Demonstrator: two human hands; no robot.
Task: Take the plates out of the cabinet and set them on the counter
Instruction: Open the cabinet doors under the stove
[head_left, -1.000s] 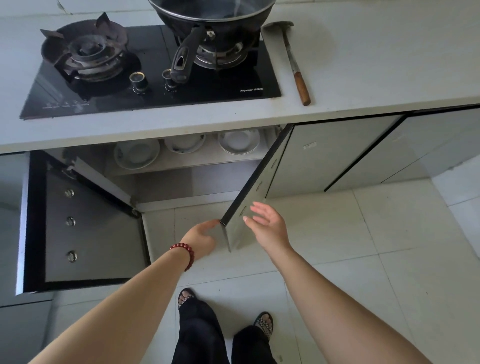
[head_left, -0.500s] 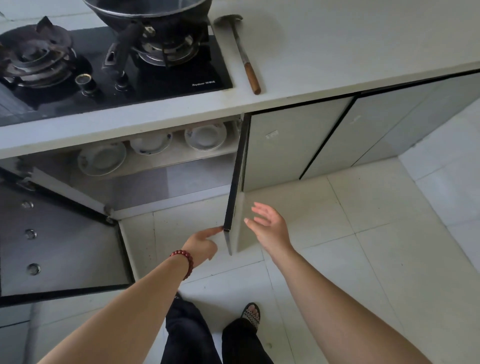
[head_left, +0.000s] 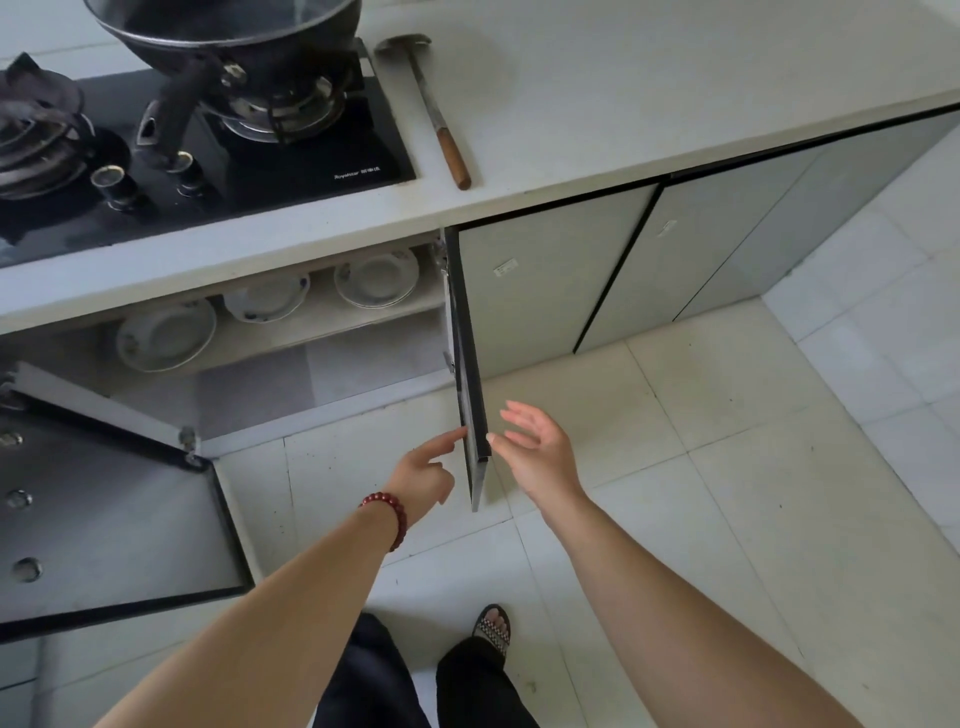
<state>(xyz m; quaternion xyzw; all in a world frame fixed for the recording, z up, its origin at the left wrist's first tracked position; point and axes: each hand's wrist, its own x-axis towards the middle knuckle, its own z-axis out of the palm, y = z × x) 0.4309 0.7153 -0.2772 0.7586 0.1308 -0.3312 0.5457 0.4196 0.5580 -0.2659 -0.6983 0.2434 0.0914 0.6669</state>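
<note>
Three white patterned plates lie on the cabinet shelf under the counter: a left plate (head_left: 166, 335), a middle plate (head_left: 267, 296) and a right plate (head_left: 376, 277). Both cabinet doors stand open. The right door (head_left: 470, 395) points edge-on toward me. My left hand (head_left: 423, 470), with a red bead bracelet at the wrist, touches that door's inner edge with an extended forefinger. My right hand (head_left: 537, 452) is open on the door's outer side, fingertips at its edge. Neither hand holds anything. The grey counter (head_left: 623, 104) runs above the cabinet.
A black gas hob (head_left: 260, 171) with a wok (head_left: 234, 47) sits on the counter's left part. A spatula with a wooden handle (head_left: 441, 124) lies beside the hob. The left door (head_left: 119, 514) hangs wide open at lower left. My sandalled feet stand on the tiled floor (head_left: 727, 441).
The right door has swung further open, from slanted to edge-on toward me. My view shifted right. My left hand went from gripping the door edge to touching it with one finger.
</note>
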